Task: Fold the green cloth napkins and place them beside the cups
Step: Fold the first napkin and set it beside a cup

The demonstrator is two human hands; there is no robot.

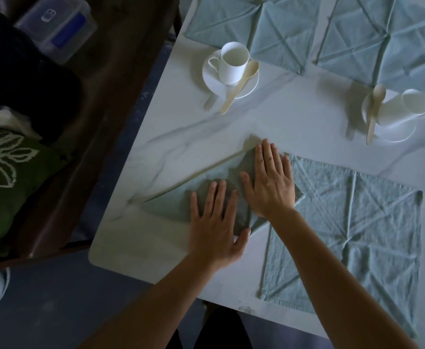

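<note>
On the marble table (171,152), I watch the left hand (215,222) lie flat, fingers spread and gripping nothing, on a folded green napkin (171,202) near the table's front-left corner. The right hand (269,182), also splayed open, presses the same fold. Farther right an unfolded napkin (357,235) lies flat; two cups (232,62) stand toward the far edge.

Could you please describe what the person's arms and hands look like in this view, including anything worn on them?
Both forearms are bare to the bottom edge of the picture, with no sleeves showing. The left hand and right hand wear no gloves, and no rings, watch or bracelet are visible. The fingernails look short and unpainted, though the light is dim.
</note>
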